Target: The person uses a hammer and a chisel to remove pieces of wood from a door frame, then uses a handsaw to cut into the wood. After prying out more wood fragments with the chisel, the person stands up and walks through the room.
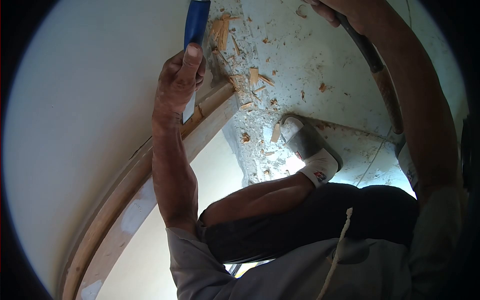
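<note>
My left hand (181,82) is closed around a chisel (196,22), its thumb lying along the blue handle. The flat metal blade shows below the fist, and its end lies at the wooden door frame (200,114); whether it touches is hard to tell. A notch-like cut shows in the wood beside the blade. At the top right edge, my right hand (345,12) is wrapped round what looks like a hammer handle (372,57), dark near the hand and worn brown toward its far end. The tool's head is not visible.
Wood chips (220,32) and dust litter the tiled floor (330,55). A pale wall (90,75) runs along the left side of the frame. My foot in a grey slipper (307,140) rests beside the rough threshold, with my bent leg close below my left arm.
</note>
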Demonstrator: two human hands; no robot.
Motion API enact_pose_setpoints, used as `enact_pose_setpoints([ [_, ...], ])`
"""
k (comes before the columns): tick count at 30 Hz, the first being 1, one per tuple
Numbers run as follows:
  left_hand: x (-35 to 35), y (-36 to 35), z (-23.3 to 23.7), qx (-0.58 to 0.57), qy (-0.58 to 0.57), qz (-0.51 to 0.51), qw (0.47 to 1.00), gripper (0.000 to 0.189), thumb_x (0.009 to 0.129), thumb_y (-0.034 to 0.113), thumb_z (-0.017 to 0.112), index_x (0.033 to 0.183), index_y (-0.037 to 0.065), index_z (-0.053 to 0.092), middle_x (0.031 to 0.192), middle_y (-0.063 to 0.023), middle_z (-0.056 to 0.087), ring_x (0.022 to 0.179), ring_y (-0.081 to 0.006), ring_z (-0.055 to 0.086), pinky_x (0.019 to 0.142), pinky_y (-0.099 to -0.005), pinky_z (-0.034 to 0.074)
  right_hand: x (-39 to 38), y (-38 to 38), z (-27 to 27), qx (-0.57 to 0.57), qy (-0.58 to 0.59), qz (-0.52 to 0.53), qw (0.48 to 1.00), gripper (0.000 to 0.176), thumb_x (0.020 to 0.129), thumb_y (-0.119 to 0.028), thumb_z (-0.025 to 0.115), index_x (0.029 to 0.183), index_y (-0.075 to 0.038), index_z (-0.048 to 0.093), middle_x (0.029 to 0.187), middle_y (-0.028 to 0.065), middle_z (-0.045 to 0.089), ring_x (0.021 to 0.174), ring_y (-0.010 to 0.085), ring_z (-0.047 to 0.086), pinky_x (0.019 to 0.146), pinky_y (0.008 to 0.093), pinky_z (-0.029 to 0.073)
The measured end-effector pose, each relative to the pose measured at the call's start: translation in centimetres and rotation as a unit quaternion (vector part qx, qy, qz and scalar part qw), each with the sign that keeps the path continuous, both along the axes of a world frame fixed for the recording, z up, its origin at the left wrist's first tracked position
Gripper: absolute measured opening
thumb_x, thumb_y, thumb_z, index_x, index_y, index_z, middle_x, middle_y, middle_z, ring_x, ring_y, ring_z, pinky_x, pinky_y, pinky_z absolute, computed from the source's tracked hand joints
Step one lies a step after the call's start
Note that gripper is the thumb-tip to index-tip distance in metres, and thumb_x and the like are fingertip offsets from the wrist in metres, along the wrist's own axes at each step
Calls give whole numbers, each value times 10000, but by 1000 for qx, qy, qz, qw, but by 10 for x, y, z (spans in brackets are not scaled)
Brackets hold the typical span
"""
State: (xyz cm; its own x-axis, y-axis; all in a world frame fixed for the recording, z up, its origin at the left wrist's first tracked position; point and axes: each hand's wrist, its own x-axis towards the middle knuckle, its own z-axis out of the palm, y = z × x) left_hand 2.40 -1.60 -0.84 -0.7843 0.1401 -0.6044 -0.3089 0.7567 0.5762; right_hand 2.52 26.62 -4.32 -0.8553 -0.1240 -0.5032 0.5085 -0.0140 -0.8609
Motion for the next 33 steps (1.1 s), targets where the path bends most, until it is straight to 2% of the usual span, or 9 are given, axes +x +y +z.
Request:
enact_pose_setpoints([
  [10,1,9,-5,-36,-25,1,999,648,866,728,469,674,109,447,547,53,315,485,-70,335,462,-234,278,4,8,8,-63,1,-38,997,428,951,-408,491,704,-59,507,462,5,377,344,139,368,370,330,342],
  [13,-2,7,-9,-46,-15,-4,999,642,872,721,469,673,111,445,544,52,318,486,-70,343,462,-234,288,14,-8,12,242,158,35,957,449,957,-421,475,700,-55,510,462,13,394,337,140,372,377,336,352],
  [16,-2,4,-11,-35,-11,1,999,612,871,685,519,673,106,479,558,56,366,490,-48,358,451,-225,296,5,-2,10,25,47,32,998,485,964,-432,453,685,-39,501,487,33,428,350,155,400,385,351,374],
  [21,-2,6,-9,-15,-14,19,1000,589,867,654,566,674,101,512,567,59,407,484,-30,368,435,-215,291,-5,-2,15,56,-12,-29,998,475,961,-418,462,662,-51,496,460,43,414,348,168,399,403,360,389],
  [25,-9,-1,-16,-22,-36,38,998,600,867,665,554,666,103,498,553,60,387,463,-37,355,425,-220,281,-21,10,7,190,50,158,968,494,962,-425,449,660,-37,503,464,43,407,376,186,437,416,395,406],
  [27,-3,-5,-15,-26,-42,45,998,605,864,671,552,663,104,493,551,61,381,457,-40,350,422,-222,279,-30,18,4,-93,-84,55,991,498,958,-426,451,665,-28,515,477,60,431,386,206,454,418,396,399],
  [29,-7,-1,-15,-15,-34,46,998,620,856,690,545,653,108,481,538,65,361,451,-45,342,421,-229,278,-17,-3,9,30,46,-10,998,491,958,-409,452,635,-43,504,475,56,417,384,208,441,418,403,396],
  [31,-12,-2,-16,-22,-44,44,998,624,853,697,543,648,111,474,535,65,358,452,-47,341,421,-231,274,-26,3,12,203,54,194,958,478,962,-382,451,626,-45,497,476,34,382,372,188,414,397,386,390],
  [33,-13,-5,-18,-38,-62,48,996,628,849,703,540,643,114,468,533,65,354,454,-48,340,422,-233,270,-32,8,14,137,40,159,977,483,956,-375,448,622,-28,495,479,37,393,373,191,418,395,385,395],
])
